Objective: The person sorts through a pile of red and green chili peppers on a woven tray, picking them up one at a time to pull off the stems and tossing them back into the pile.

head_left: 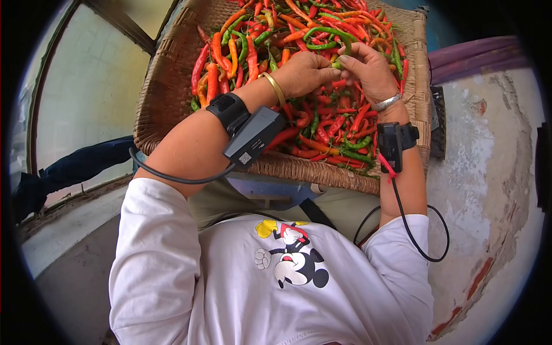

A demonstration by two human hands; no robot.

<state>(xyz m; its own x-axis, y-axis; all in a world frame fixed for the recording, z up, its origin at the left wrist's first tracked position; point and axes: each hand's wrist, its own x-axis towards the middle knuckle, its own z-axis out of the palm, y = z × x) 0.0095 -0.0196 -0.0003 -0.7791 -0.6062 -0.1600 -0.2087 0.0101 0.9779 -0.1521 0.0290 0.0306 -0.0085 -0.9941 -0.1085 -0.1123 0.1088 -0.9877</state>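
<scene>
Above a basket of chili peppers my two hands meet, fingertips nearly together. In the thumb and fingers of my right hand (371, 72) is a curved green chili pepper (347, 40), its long body arching up and to the left. My left hand (307, 73) is closed, its thumb and finger pinching at the pepper's lower end; the exact contact is partly hidden. Beneath both hands lies a heap of red, orange and green chili peppers (322, 123). The woven basket (345, 179) holding them rests near my lap.
A framed glass pane (86, 92) stands on the left, with dark cloth (86, 161) along it. On the right are a worn plaster wall (471, 172) and purple fabric (477, 57). Cables (402, 213) hang from the devices strapped to both my wrists.
</scene>
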